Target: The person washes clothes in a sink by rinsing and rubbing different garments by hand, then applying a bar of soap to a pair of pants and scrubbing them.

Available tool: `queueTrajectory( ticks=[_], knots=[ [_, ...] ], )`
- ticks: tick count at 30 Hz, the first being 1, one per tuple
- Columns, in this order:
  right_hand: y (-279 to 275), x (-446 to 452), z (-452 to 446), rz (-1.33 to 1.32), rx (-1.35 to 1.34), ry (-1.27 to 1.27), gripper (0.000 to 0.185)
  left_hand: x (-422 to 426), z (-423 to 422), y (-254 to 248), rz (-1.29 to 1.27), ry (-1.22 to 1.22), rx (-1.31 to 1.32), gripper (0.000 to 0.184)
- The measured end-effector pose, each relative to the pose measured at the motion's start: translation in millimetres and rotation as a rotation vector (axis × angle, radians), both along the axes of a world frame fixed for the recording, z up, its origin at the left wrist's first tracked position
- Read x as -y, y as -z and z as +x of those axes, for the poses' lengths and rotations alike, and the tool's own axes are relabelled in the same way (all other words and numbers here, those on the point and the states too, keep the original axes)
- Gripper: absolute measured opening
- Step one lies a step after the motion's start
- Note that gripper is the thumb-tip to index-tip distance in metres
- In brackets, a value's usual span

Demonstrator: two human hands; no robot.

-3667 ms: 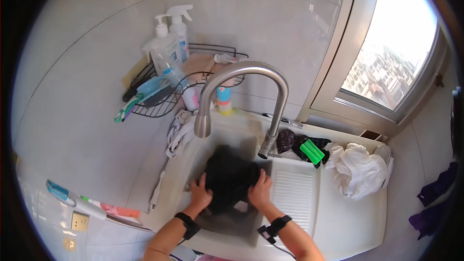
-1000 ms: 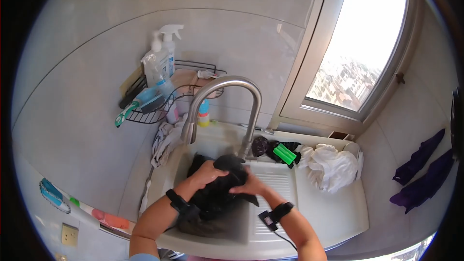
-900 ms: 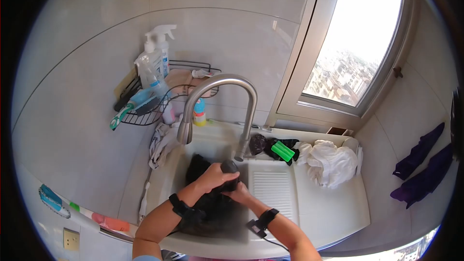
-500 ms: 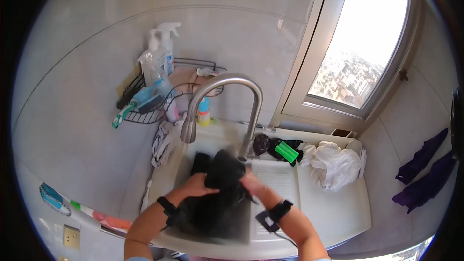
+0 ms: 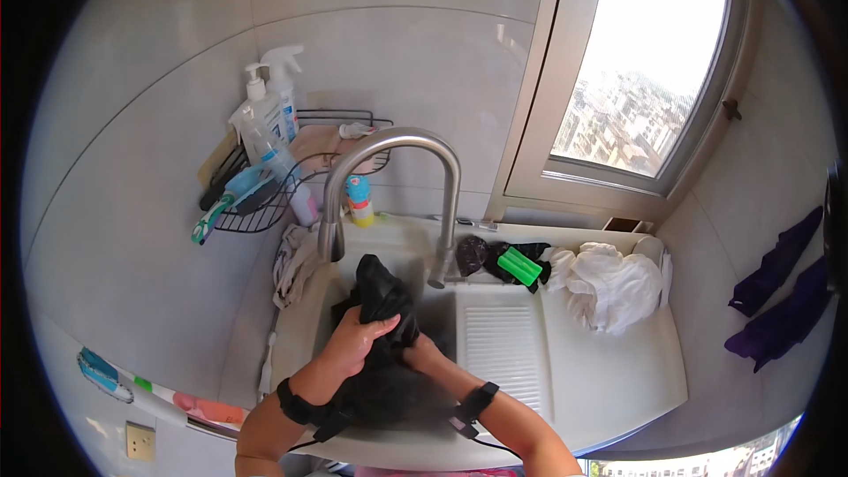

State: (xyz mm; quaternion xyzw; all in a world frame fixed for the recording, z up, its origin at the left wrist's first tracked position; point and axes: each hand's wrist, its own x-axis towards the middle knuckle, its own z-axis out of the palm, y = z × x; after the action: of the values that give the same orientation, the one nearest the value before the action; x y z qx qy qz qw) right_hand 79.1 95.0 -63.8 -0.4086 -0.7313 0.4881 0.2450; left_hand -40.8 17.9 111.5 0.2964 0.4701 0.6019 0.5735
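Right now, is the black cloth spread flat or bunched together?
Bunched: the left hand grips the black cloth in thick folds; its lower part is unclear.

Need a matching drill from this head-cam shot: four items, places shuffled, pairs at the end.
Items
1. black cloth
2. green block
3. white cloth
4. purple cloths

Places
A. bunched on the flat right-hand part of the sink
B. at the far right of the view, beyond the sink
C. gripped by the left hand, with the right hand against it
D. on dark material along the sink's back edge

Pairs
1-C, 2-D, 3-A, 4-B
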Motion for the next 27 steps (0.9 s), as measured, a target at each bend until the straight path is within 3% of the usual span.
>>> queueTrajectory(
  ticks=[1, 2, 3, 5, 6, 8, 10, 11, 15, 18, 23, 24, 27],
  knots=[
    [-36.2, -4.7, 0.9, -0.253, 0.070, -0.038, 0.040, 2.0, -5.3, 3.4, -0.010, -0.001, 0.018, 0.035],
    [-60.2, -1.2, 3.6, -0.508, 0.142, -0.079, 0.037, 6.6, -15.8, -0.1, 0.010, 0.045, -0.134, 0.039],
    [-66.6, 7.1, 5.1, -0.529, -0.190, 0.008, 0.030, 10.0, -30.2, -8.9, 0.033, 0.091, -0.289, 0.043],
    [-76.5, 14.1, 0.0, -0.587, -0.396, 0.087, 0.030, 14.4, -35.2, -7.5, 0.174, 0.155, -0.749, 0.048],
    [-78.2, 16.7, -3.2, -0.614, -0.500, 0.134, 0.029, 14.5, -33.6, 5.4, 0.171, 0.164, -0.809, 0.049],
    [-82.0, 23.5, -7.5, -0.461, -0.429, 0.094, 0.028, 12.0, -31.4, 38.5, 0.166, 0.175, -0.928, 0.051],
    [-115.0, 30.4, -2.4, -0.356, -0.334, 0.048, 0.026, 13.4, -45.9, 62.4, 0.085, 0.180, -0.697, 0.046],
    [-89.1, 26.8, -4.2, -0.197, -0.292, 0.021, 0.029, 14.9, -51.8, 76.7, 0.031, 0.149, -0.524, 0.044],
    [-98.3, 20.7, 6.5, -0.018, -0.127, -0.108, 0.038, 23.0, -48.9, 86.5, 0.011, 0.015, -0.078, 0.036],
    [-100.3, 0.3, 16.9, 0.125, 0.058, -0.070, 0.042, 15.7, -64.3, 115.7, -0.235, -0.014, 0.211, 0.030],
    [-78.1, -23.6, 35.0, 0.357, 0.441, 0.060, 0.050, 22.7, -53.9, 96.0, -0.316, 0.015, -0.134, 0.024],
    [-81.6, -16.1, 35.4, 0.486, 0.393, 0.084, 0.052, 24.8, -53.2, 96.4, -0.308, 0.022, -0.230, 0.024],
    [-108.9, 17.1, 31.6, 0.774, 0.125, 0.059, 0.053, 19.5, -58.8, 110.2, -0.400, 0.035, 0.220, 0.027]
  ],
)
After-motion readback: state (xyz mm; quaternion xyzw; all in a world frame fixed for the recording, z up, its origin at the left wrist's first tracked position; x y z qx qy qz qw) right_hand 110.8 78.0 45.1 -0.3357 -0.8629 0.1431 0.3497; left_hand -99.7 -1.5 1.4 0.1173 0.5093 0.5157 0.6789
